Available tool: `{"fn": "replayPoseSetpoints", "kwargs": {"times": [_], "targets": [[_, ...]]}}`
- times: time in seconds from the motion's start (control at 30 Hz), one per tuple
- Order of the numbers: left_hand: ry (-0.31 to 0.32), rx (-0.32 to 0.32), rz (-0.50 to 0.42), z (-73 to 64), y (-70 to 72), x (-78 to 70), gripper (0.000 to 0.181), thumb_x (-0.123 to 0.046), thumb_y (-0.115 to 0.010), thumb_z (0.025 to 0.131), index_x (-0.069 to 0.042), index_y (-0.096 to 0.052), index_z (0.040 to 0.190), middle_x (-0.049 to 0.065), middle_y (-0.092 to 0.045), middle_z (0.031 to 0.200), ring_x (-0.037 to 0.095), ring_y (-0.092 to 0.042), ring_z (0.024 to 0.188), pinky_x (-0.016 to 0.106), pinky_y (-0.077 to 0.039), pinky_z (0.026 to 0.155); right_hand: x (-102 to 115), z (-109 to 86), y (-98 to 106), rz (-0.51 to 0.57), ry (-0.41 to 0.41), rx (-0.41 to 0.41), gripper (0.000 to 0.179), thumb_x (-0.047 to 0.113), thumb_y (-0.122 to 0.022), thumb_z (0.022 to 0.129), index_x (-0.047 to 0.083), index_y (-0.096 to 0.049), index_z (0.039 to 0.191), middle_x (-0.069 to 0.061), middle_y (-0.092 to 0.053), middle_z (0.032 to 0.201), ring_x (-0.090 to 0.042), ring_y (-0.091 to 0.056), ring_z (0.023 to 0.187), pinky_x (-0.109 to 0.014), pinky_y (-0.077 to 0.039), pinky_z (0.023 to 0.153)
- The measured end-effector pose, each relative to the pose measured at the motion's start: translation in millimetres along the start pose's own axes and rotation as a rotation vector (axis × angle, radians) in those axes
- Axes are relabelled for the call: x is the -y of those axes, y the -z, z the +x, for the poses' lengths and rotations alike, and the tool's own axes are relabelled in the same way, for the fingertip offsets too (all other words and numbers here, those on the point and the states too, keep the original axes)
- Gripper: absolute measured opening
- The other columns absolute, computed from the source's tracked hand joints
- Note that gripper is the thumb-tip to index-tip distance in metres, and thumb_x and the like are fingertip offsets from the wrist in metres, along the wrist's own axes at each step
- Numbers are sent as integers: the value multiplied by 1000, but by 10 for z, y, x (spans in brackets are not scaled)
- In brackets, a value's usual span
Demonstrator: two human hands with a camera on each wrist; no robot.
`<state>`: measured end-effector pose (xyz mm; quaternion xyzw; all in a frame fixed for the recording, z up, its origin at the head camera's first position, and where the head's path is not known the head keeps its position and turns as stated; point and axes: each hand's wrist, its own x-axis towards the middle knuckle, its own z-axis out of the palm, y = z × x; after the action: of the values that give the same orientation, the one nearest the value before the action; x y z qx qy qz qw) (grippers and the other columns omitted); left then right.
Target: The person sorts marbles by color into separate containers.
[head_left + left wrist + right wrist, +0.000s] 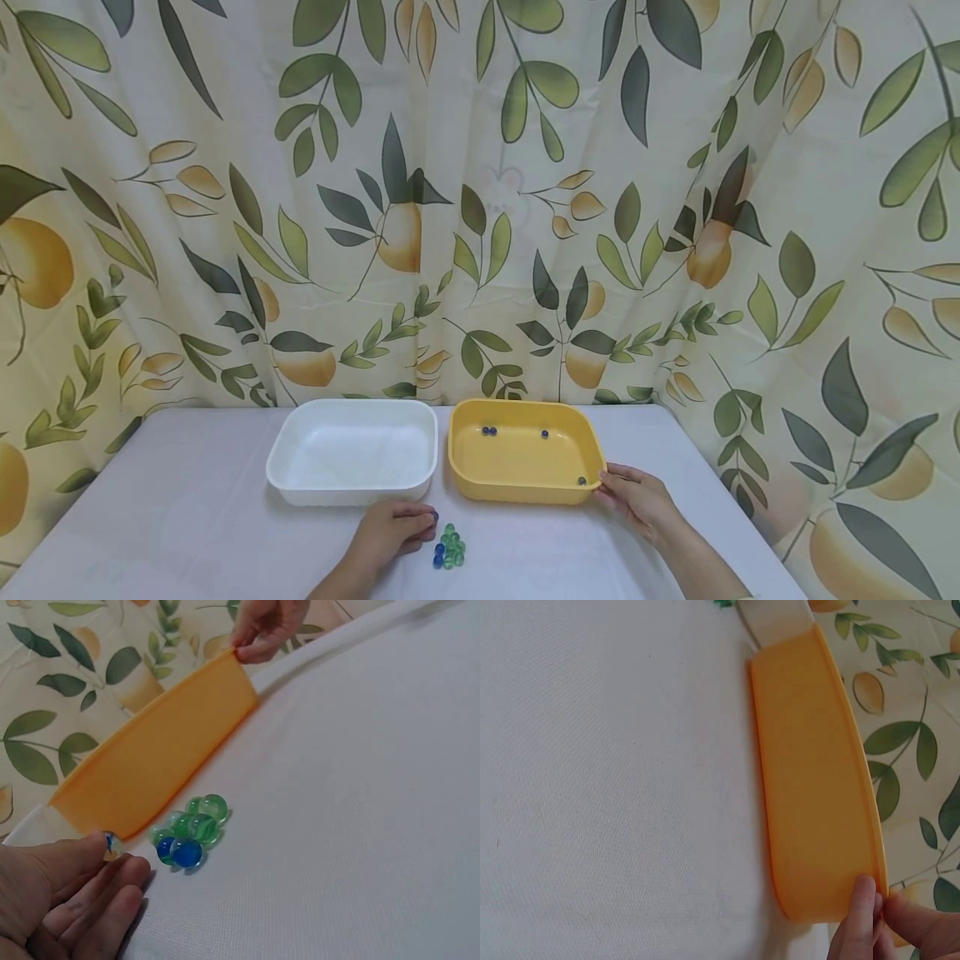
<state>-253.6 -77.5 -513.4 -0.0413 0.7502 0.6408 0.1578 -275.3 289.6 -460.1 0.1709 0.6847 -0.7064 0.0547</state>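
Pinching one blue marble (112,844) between thumb and fingers (90,847), your left hand (390,533) rests low on the surface (187,517), just beside the loose cluster of marbles (448,550). The hold looks tip-only, probably because the bead is small and round and would roll out of a flatter hand. In the left wrist view the cluster reads as several green beads with two blue ones at its near edge, all touching.

Your right hand (637,496) grips the near right corner of the yellow tray (525,492). In the right wrist view the thumb sits outside the rim and a fingertip (864,896) presses the wall, so the fingers are curled onto the tray. That hold likely keeps the light plastic from sliding.

Yellow tray holds four dark blue marbles (489,431), well apart from the cluster: two together near the back, one further right, one near the front right corner.

White tray (352,487) stands just left of the yellow one, sides almost touching; I can see no marbles in it. Leaf-print curtain (480,208) hangs behind.
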Motion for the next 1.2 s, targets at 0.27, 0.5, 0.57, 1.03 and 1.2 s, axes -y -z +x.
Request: {"fn": "replayPoseSetpoints", "kwargs": {"times": [0.27,0.5,0.57,1.03,1.2], "targets": [[34,22,-86,-4,-10,-40,26,-10,-69,91,3,-69,113,13,-75,97,18,-73,87,30,-60,76,-4,-1,-5,3,11,12,55,-1,-58,96,-19,-32,141,-16,-66,103,-13,-68,82,-31,-59,82],[29,46,-254,7,-45,-90,31,-5,-71,88,8,-66,116,19,-73,104,19,-73,88,31,-59,79,3,-15,-6,6,14,20,56,-1,-58,96,-19,-31,141,-14,-66,101,-12,-68,81,-30,-59,82],[29,58,-268,12,-54,-113,30,-4,-70,88,8,-66,116,20,-73,104,19,-74,89,30,-59,80,1,-11,-6,8,11,15,55,-1,-58,96,-19,-31,141,-14,-66,101,-12,-68,81,-30,-59,82],[46,102,-272,-13,-138,-263,31,-7,-70,90,6,-66,118,20,-73,106,19,-74,89,29,-59,79,1,-17,-1,4,5,7,54,-1,-58,96,-18,-32,141,-15,-66,100,-12,-68,81,-31,-59,83],[33,120,-276,-47,-188,-320,30,-6,-69,90,7,-66,117,22,-72,108,19,-74,90,30,-59,81,2,-18,0,-3,1,1,54,-1,-58,96,-18,-33,141,-15,-66,100,-12,-68,81,-31,-59,83]]}}
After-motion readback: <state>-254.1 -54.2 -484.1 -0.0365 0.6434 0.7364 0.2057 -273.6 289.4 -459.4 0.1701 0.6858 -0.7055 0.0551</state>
